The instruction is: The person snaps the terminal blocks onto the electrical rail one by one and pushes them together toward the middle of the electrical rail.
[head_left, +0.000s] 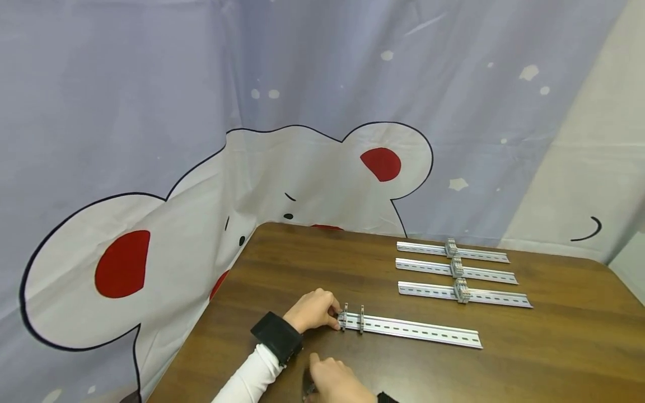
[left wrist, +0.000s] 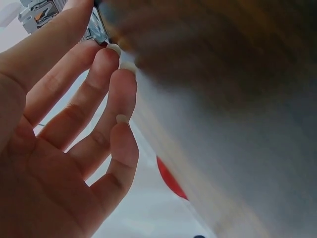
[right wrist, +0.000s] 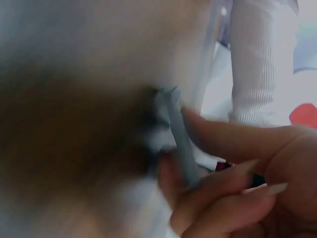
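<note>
My left hand (head_left: 313, 310) is at the left end of the nearest slotted metal DIN rail (head_left: 423, 330), pinching it between thumb and fingers. Two thin grey terminal blocks (head_left: 361, 320) stand upright on this rail close to that hand. In the left wrist view the fingertips are right at the rail end (left wrist: 97, 27), with part of a grey block (left wrist: 42, 15) beyond the thumb. Nearer to me, my right hand (head_left: 336, 382) pinches a slim grey terminal block (right wrist: 182, 141) between thumb and fingers. It is apart from the rail, low in the head view.
Three more DIN rails lie at the back right: a near one (head_left: 494, 298), a middle one (head_left: 491, 274) and a far one (head_left: 484, 255). Each carries a cluster of grey terminal blocks at its middle. A printed curtain (head_left: 322, 168) hangs along the brown table's (head_left: 297, 252) back and left edges.
</note>
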Available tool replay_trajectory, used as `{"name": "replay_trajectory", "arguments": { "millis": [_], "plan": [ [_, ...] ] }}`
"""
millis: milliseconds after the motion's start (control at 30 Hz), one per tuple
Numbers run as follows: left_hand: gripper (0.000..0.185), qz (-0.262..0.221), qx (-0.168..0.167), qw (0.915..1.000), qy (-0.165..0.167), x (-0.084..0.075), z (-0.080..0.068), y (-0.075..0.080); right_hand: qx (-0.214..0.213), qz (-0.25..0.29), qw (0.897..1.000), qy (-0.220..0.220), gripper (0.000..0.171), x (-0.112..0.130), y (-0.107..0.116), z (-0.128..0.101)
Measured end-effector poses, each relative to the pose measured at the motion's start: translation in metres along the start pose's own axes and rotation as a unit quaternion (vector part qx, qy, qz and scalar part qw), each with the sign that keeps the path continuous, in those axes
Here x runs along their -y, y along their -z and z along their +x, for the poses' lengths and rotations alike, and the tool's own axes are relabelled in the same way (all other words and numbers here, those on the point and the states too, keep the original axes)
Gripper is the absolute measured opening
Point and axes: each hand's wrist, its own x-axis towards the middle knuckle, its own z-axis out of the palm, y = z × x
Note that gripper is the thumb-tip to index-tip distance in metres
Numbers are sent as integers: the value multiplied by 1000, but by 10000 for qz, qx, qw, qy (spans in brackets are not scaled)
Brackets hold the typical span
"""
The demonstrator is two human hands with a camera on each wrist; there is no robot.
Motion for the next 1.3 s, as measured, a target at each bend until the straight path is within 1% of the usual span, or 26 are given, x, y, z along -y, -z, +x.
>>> {"name": "replay_trajectory", "arguments": {
  "millis": [67,100,167,200,267,300,367,400,467,533,667,733,867,967,1033,1067,1100,1133,1200,1300],
  "plan": [
    [28,7,-12,10000,-62,0,3,-1,-224,373,9987,264,34,-16,6,-3],
    [27,13,-24,10000,-90,0,5,-2,-372,640,9962,452,31,-26,9,-4],
    [26,1,-58,9999,-135,0,7,-3,-583,1277,9875,710,26,-46,18,-6],
    [26,-29,-66,9999,-148,0,9,-4,-595,1699,9807,763,21,-56,24,-7],
    [25,-70,-85,9998,-175,1,10,-5,-579,2476,9636,822,14,-76,37,-8],
    [25,-96,-95,9998,-178,1,11,-5,-571,2772,9555,833,12,-86,44,-9],
    [24,-146,-115,9997,-185,3,11,-6,-518,3252,9412,752,16,-104,59,-11],
    [24,-167,-131,9996,-181,4,11,-6,-518,3432,9350,724,19,-111,65,-13],
    [25,-201,-196,9995,-174,6,10,-5,-618,3616,9274,730,24,-124,75,-15],
    [26,-251,-246,9993,-144,8,9,-4,-706,3822,9195,592,27,-132,81,-17],
    [28,-363,-278,9989,-113,11,8,-4,-962,4244,8999,272,30,-145,85,-18],
    [28,-419,-242,9988,-97,11,8,-5,-1077,4370,8929,143,32,-152,85,-19],
    [28,-527,-193,9984,-114,11,7,-8,-1243,4386,8900,82,34,-170,83,-23],
    [27,-585,-183,9980,-138,11,7,-10,-1106,4550,8836,-59,36,-189,81,-27],
    [27,-643,-165,9977,-150,11,6,-11,-1029,4595,8819,-220,36,-203,81,-32],
    [26,-681,-151,9974,-154,10,6,-11,-1030,4567,8830,-338,36,-210,81,-35],
    [25,-709,-140,9973,-151,10,5,-12,-1086,4486,8860,-443,35,-217,81,-38],
    [24,-725,-133,9972,-152,10,4,-12,-1195,4287,8938,-549,33,-223,81,-41],
    [23,-765,-120,9969,-152,9,3,-12,-1487,3661,9152,-786,30,-233,82,-47],
    [24,-827,-118,9964,-135,9,2,-12,-1807,2660,9404,-1110,28,-242,84,-56]
  ]
}}
